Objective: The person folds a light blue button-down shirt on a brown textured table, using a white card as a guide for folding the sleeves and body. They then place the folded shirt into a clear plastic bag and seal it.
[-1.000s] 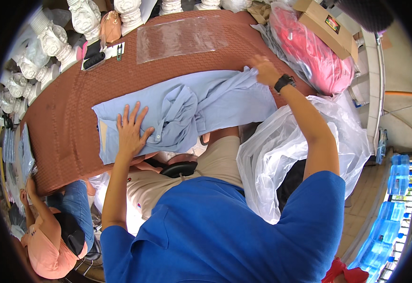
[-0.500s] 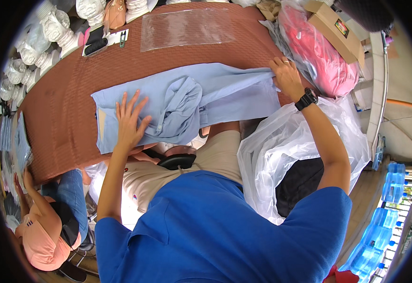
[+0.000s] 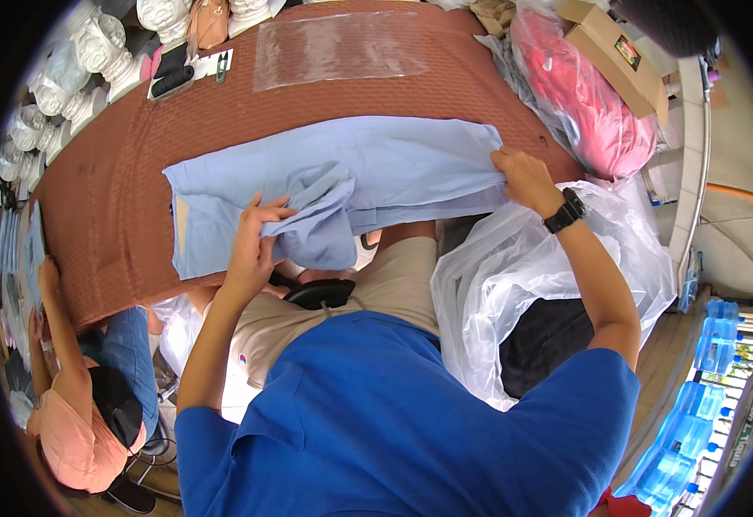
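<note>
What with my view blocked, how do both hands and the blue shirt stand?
Right hand gripping right end of blue shirt. Left hand touching its bunched cloth. Shirt spread across brown table. Clear plastic sheet beyond, not touching.

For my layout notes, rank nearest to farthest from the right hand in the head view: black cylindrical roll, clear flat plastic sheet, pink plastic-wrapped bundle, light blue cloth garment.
1. Light blue cloth garment: held by the right hand.
2. Pink plastic-wrapped bundle: ahead, right.
3. Clear flat plastic sheet: ahead, left.
4. Black cylindrical roll: farther left.
</note>
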Motion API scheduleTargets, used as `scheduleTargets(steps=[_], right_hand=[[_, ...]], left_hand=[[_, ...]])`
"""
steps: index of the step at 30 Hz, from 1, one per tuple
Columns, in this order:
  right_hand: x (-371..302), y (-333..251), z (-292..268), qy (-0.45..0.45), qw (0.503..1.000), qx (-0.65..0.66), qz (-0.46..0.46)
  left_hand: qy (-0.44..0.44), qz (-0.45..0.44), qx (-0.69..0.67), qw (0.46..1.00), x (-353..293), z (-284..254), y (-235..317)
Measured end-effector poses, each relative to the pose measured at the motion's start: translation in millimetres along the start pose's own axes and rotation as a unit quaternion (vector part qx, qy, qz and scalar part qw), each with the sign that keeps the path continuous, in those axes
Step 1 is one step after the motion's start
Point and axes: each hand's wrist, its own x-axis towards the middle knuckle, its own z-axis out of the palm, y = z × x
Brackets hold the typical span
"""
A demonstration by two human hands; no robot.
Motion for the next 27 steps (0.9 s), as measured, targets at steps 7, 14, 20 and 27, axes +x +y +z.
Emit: scheduleTargets(steps=[7, 14, 20, 27], right_hand=[[-13.0, 25.9, 36.7, -0.163, 0.984, 0.063, -0.015], [72.8, 89.5, 46.3, -0.249, 0.901, 0.304, 0.185], [119.2, 120.1, 106.4, -0.032, 0.919, 0.112, 0.376], [119.7, 95.7, 116.6, 0.137, 0.907, 0.16, 0.364]], left_hand=[[-0.066, -0.125, -0.072, 0.987, -16.0, -9.5, -0.2], [-0.161, -0.245, -0.304, 0.906, 1.3, -38.1, -6.1], [0.152, -0.189, 0.112, 0.964, 16.2, -43.9, -76.6], [0.112, -0.176, 0.341, 0.917, 0.5, -92.8, -137.3]])
